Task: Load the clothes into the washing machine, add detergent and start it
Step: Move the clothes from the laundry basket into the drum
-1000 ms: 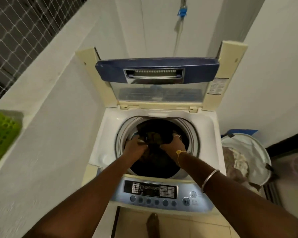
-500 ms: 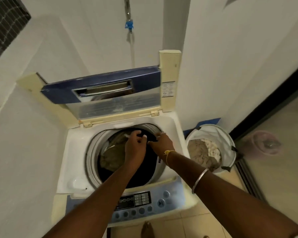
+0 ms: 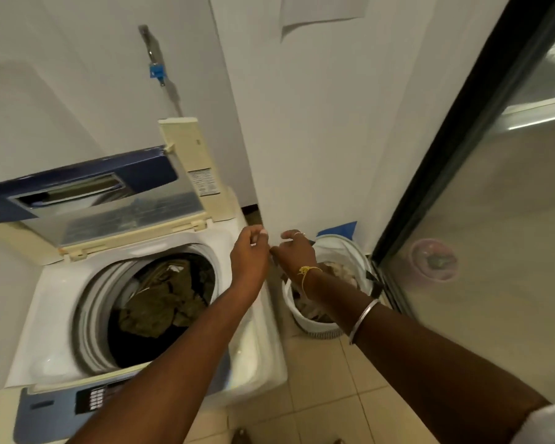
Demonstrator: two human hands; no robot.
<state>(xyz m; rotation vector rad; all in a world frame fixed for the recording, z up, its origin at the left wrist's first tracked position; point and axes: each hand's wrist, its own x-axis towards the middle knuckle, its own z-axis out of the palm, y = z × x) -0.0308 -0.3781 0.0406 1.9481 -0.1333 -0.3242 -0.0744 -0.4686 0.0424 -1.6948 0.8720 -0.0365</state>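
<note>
In the head view, the left grip (image 3: 250, 254) hangs over the right rim of the white top-loading washing machine (image 3: 257, 354), fingers loosely curled, nothing seen in them. Just to its right, nearly touching, the right grip (image 3: 293, 251) is likewise loosely curled and looks empty. Below and left of the 2 grips, olive and dark clothes (image 3: 161, 302) lie in the drum. Directly under the right grip stands a round white laundry basket (image 3: 302, 318) of pale clothes (image 3: 340, 270).

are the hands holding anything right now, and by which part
Nothing visible: the left hand and the right hand both look empty, loosely curled.
</note>
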